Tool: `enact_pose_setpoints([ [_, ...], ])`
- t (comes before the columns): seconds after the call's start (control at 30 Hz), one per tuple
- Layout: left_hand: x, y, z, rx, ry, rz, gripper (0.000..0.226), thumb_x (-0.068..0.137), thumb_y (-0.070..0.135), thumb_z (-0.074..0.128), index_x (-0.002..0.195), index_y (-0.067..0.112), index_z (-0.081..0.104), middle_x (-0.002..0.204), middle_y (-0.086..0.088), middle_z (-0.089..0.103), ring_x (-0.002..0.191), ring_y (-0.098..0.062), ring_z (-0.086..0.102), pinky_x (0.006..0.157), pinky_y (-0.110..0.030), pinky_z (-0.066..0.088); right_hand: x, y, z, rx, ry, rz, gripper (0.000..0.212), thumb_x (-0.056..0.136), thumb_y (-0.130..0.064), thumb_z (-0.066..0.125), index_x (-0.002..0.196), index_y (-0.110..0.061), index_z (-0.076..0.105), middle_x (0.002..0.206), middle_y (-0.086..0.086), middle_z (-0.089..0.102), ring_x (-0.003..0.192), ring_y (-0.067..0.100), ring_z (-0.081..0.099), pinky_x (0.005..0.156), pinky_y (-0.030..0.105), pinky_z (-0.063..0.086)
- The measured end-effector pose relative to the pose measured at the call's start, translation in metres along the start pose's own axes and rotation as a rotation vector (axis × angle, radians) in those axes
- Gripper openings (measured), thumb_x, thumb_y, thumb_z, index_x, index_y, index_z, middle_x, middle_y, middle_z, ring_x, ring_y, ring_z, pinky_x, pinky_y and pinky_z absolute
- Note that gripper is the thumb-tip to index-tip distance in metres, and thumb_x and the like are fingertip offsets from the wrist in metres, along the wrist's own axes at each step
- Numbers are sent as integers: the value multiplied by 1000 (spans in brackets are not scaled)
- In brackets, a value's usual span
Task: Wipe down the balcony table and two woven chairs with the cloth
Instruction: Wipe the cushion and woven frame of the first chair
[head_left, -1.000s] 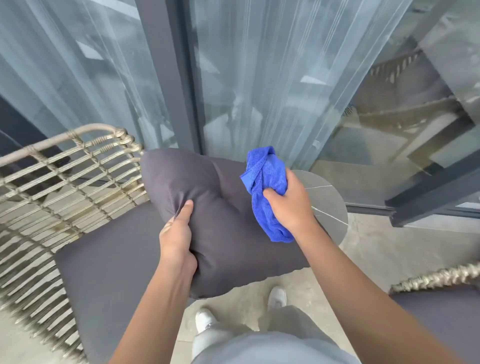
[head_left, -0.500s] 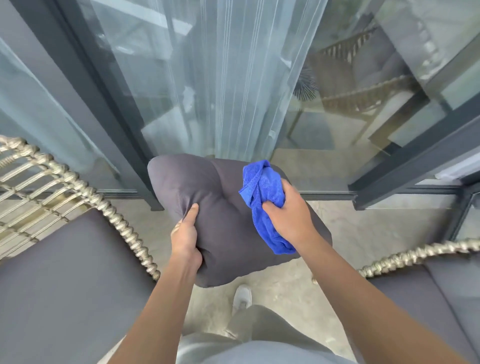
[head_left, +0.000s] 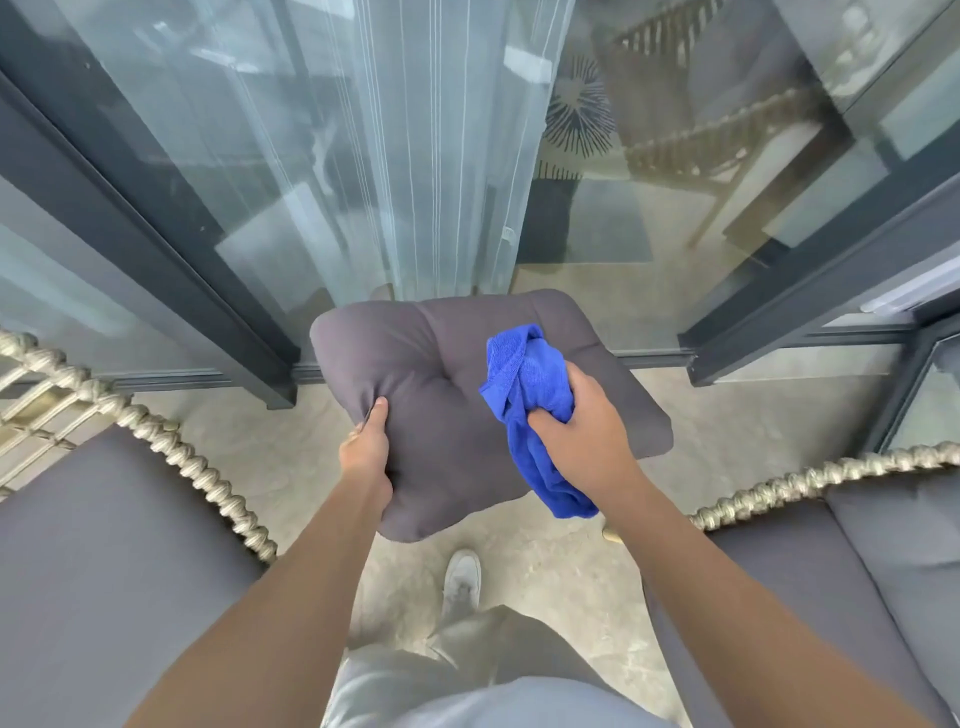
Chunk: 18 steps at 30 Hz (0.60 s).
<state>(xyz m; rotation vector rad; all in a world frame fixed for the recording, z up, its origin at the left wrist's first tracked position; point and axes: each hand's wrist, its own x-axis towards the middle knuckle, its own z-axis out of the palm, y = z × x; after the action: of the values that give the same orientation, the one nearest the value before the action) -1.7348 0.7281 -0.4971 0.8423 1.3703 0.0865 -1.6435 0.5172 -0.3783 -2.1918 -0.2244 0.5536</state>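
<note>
Between chairs: I hold the cushion (head_left: 447, 395) aloft.
Left hand (head_left: 366, 449): fingers pinch its left edge.
Right hand (head_left: 587, 436): fingers clamp the cloth (head_left: 524, 384), pressed on the cushion's right half, nearest.

The person is wearing light grey trousers (head_left: 483, 670) and a pale grey shoe (head_left: 461, 582) with a soft top. Both arms are showing bare, with no sleeves reaching down to the left hand (head_left: 366, 452) or right hand (head_left: 587, 431).
</note>
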Motion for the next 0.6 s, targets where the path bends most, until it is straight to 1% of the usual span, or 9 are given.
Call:
enact_pose_setpoints([
  [0.07,14,-6,-1,108,50,58,54,91,52,69,133,18,64,120,0,64,110,-26,59,101,-35,45,3,4,-3,-7,7,11,25,89,-12,61,108,-28,61,103,-5,66,85,6,63,67,17,42],
  [0.13,29,-13,-6,231,87,100,53,96,51,62,131,13,65,125,-7,65,115,-30,60,106,-38,45,5,7,-3,-9,1,21,28,89,-15,61,113,-30,60,109,-4,65,89,7,63,70,18,42],
  [0.23,44,-22,-17,382,106,87,52,101,48,52,128,5,64,129,-17,64,119,-38,59,108,-45,45,8,11,-1,-6,-18,31,30,89,-21,61,117,-30,60,114,-3,65,92,8,63,75,22,44],
  [0.33,58,-28,-29,477,118,77,47,104,39,46,130,3,63,129,-19,62,119,-40,58,106,-45,46,11,11,3,-8,-27,22,32,86,-25,59,117,-30,60,114,-1,65,90,9,63,76,24,44],
  [0.4,69,-32,-37,530,125,73,40,104,32,45,117,0,66,122,-23,64,111,-41,60,100,-46,49,12,9,6,-16,-32,21,31,89,-20,61,118,-30,60,115,-2,64,90,7,63,75,23,43],
  [0.47,78,-38,-45,545,135,45,32,101,27,48,99,2,67,111,-25,65,98,-39,62,93,-48,51,13,8,10,-26,-40,24,33,90,-18,62,120,-31,60,116,-4,63,92,7,63,76,23,44],
  [0.53,84,-43,-53,521,144,27,23,95,22,51,85,6,65,96,-22,65,84,-35,58,87,-49,55,13,8,14,-31,-50,20,34,89,-20,61,121,-31,60,116,-3,64,93,9,64,78,25,46],
  [0.57,80,-42,-56,493,145,16,20,91,19,53,81,8,64,89,-19,64,80,-34,57,83,-49,56,13,7,16,-31,-53,16,35,88,-22,60,121,-32,60,116,-3,64,93,10,64,80,27,48],
  [0.6,72,-40,-57,440,134,3,16,90,16,55,79,9,64,85,-15,63,77,-31,56,77,-46,57,12,6,18,-33,-56,17,36,86,-23,60,121,-32,59,117,-3,64,95,10,64,82,29,49],
])
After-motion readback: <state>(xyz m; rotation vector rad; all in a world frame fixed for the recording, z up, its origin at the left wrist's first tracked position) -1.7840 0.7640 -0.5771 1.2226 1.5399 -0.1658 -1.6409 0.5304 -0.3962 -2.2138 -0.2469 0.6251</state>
